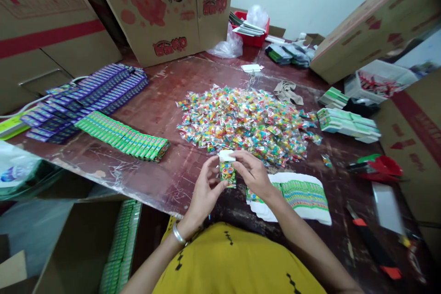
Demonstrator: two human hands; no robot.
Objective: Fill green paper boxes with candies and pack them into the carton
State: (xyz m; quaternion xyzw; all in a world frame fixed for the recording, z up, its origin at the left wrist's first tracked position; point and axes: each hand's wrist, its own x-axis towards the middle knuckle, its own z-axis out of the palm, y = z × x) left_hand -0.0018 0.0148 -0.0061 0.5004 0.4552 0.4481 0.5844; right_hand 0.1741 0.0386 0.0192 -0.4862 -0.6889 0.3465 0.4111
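Lying in overlapping rows, purple boxes (113, 87) fill the left end of the table (161, 96), with a slanting row of green boxes (124, 135) just beside them. Below the near edge, an open carton (74, 248) holds more green boxes. Next comes the left hand (206, 187), clamped on 1 small box (228, 174) — thumb at the lower front, fingers at the side. That box stands upright between both hands, above the table's near edge. Behind it spreads a heap of wrapped candy (241, 121). The right hand (255, 174) touches the box's white top; whether its fingertips pinch I cannot tell. Near the right forearm lie fanned flat boxes (306, 195) — then, toward the near right corner, a knife (375, 245).
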